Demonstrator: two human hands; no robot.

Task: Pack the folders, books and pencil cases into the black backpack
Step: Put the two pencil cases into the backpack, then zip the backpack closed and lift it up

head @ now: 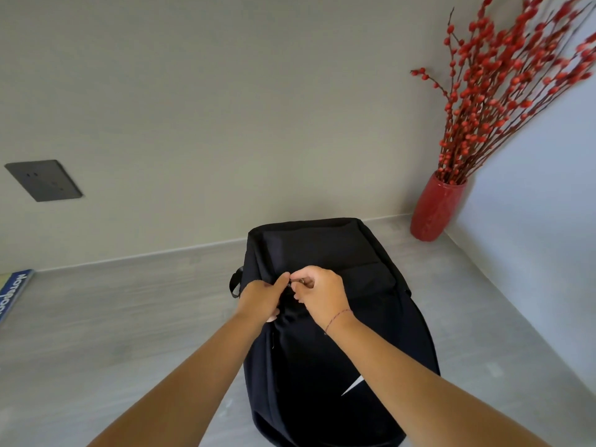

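A pale grey, wood-grained surface (pixel 129 317) runs back to a beige wall (pixel 225 108), with a lighter bluish wall closing in on the right. From where I stand, both hands meet at one spot on the upper face of the black backpack (pixel 322 246).

The right hand (pixel 322 293) has its thumb and fingers drawn tight together, pinching a small zip pull (pixel 289 285) that is too small to make out clearly. The left hand (pixel 259 300) is right against it, nearly touching. Its fingers are curled into the black fabric beside the pull, and one digit stretches up towards the right hand's fingertips. A thin reddish thread bracelet (pixel 337 319) circles the right wrist. Both forearms reach in from the near edge, bare.

The backpack lies flat in the middle of the surface, one end towards the wall and the other towards the person. A black strap loop (pixel 236 282) sticks out on its left side, and a white pointed mark (pixel 354 385) shows on the near part. I cannot tell how far the zip is closed, nor what is inside.

Farther out, a glossy red vase (pixel 435 211) stands in the right corner, well apart from the bag, holding long branches (pixel 500 75) thick with red buds. A dark socket plate (pixel 43 179) sits on the wall to the left. At the far left edge lies a flat blue item (pixel 14 288) with white lettering; book or box, I cannot say.
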